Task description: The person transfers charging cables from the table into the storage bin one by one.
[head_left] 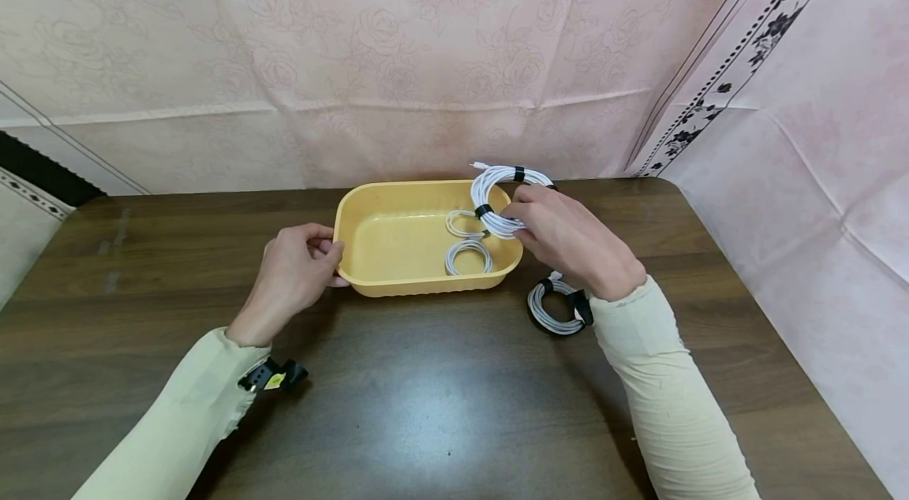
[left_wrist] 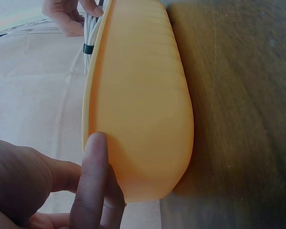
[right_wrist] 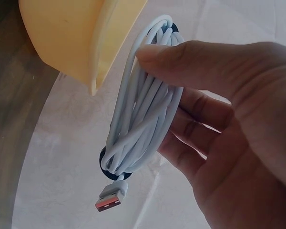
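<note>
A yellow plastic tub (head_left: 398,232) stands on the table near its back edge. My left hand (head_left: 298,263) pinches the tub's left end, thumb and fingers at the rim; the left wrist view has a fingertip (left_wrist: 96,143) against the outer wall. Over the tub's right end, my right hand (head_left: 561,236) holds a coiled white USB cable (head_left: 495,204) bound with black straps. Its plug (right_wrist: 112,196) dangles from the coil in the right wrist view. Inside the tub lie two smaller white cable coils (head_left: 469,257), side by side at the right.
Another coiled cable (head_left: 557,319), greyish white with black straps, lies on the brown wooden table (head_left: 426,397) below my right wrist. A pink patterned cloth (head_left: 398,74) hangs behind the table's back edge, and more cloth (head_left: 817,153) borders the right side.
</note>
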{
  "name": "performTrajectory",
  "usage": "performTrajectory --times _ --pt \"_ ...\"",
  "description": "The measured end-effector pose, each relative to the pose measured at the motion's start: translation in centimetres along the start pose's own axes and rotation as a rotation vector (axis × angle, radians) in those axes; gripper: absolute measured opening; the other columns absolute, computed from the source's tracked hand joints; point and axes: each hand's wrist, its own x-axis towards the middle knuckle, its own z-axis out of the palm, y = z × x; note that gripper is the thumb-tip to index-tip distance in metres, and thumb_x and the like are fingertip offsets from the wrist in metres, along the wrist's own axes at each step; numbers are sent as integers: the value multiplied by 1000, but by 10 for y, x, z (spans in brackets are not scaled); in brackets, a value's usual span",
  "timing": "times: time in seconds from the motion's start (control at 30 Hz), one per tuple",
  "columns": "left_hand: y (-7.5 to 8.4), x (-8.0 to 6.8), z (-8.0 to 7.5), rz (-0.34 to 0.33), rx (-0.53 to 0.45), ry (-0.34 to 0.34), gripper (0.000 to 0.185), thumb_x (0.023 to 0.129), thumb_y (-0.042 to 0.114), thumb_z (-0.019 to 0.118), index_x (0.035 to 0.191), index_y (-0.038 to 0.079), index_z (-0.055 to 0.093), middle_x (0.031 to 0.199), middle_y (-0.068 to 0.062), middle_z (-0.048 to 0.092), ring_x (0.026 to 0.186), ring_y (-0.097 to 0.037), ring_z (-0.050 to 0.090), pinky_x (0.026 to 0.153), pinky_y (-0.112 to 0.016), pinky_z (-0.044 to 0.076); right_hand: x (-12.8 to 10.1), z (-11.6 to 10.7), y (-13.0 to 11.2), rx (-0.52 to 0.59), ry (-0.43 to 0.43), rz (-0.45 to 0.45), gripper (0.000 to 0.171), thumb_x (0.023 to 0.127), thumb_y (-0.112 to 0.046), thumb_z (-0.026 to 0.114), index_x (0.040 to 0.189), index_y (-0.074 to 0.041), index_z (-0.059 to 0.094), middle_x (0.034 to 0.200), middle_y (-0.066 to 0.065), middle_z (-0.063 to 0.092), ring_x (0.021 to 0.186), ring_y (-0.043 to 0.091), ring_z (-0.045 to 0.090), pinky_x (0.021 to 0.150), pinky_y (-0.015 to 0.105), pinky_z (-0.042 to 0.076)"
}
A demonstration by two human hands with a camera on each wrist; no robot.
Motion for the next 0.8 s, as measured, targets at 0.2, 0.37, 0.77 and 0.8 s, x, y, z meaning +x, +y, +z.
performTrajectory --times 0.2,0.37,0.77,0.8 --pt "0 0 0 -11 11 -2 36 103 15 55 131 -7 58 104 -20 62 70 -12 71 69 -32 66 1 1 0 -3 10 -9 23 91 2 59 97 -14 74 91 5 60 81 18 57 70 31 50" --pt "0 0 0 -5 9 0 35 103 15 55 131 -6 58 104 -20 62 70 -13 71 69 -32 66 1 1 -1 -3 21 -17 23 91 2 59 97 -14 74 90 4 60 80 18 57 69 31 50" --pt "0 0 0 0 5 -1 35 103 14 55 131 -8 58 104 -21 62 69 -13 71 70 -32 66 2 2 -4 -3 26 -40 22 91 2 60 99 -12 75 96 4 64 88 19 62 75 32 54" --pt "0 0 0 0 4 -1 36 103 14 55 131 -8 57 104 -21 62 69 -12 71 70 -32 66 2 3 -4 -2 26 -41 22 91 2 60 100 -12 75 96 4 64 88 19 63 75 33 54"
